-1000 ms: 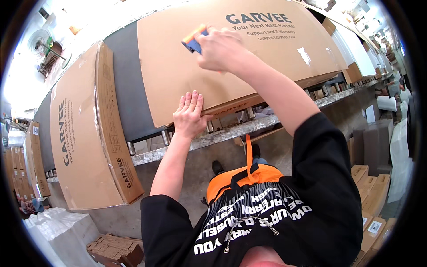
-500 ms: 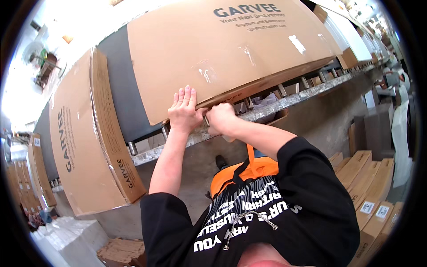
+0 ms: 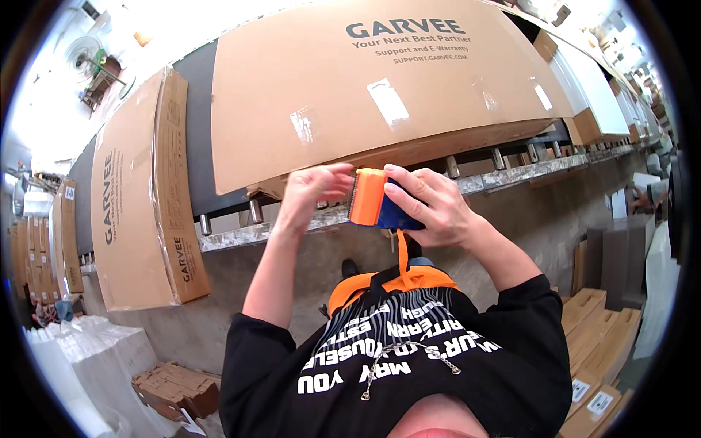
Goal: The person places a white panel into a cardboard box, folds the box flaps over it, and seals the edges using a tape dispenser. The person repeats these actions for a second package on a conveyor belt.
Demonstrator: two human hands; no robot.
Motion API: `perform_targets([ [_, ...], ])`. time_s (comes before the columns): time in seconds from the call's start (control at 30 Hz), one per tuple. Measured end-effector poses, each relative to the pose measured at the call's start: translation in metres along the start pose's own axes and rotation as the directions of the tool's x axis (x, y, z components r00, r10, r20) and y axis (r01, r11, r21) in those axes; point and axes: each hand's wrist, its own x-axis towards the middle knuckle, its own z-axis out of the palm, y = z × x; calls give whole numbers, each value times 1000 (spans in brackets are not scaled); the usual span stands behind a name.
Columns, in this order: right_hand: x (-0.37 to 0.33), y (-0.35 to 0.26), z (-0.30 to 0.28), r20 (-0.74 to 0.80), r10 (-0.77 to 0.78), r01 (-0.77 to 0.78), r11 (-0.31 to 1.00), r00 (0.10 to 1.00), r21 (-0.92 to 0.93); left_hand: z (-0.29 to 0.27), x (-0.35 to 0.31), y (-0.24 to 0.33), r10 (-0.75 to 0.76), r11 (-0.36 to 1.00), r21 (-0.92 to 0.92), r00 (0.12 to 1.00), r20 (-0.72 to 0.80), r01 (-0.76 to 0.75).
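In my right hand [image 3: 439,208] is a tape dispenser [image 3: 369,198] with an orange front and a blue body, its toothed edge facing left. My left hand [image 3: 314,193] is beside that edge, fingers stretched toward it and slightly blurred; whether they touch any tape cannot be made out. Both hands are at the near edge of a large brown cardboard box [image 3: 277,95] lying flat on the conveyor. Shiny patches show on its top, and a flap at its near left corner stands slightly apart.
Metal rollers [image 3: 255,212] and a worn rail [image 3: 219,239] run along the conveyor's near side. Another brown carton [image 3: 131,212] lies to the left across a dark belt [image 3: 201,117]. White foam blocks [image 3: 95,358] and flat cartons [image 3: 175,387] are at lower left; long cartons [image 3: 606,336] stack at lower right.
My left hand has come off the box top. My right hand has moved right from the box edge, and the tape dispenser now shows plainly in it. The view has shifted slightly.
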Motion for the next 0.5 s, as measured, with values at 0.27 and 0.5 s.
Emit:
perform_targets([
  [0.27,-27,41,-42,120,-144,134,987,982,86,111,-3,-40,101,958,-176,836,-539,-229],
  [0.5,-24,102,-98,283,-309,308,950,908,46,32,-33,-27,439,886,461,224,-870,52],
])
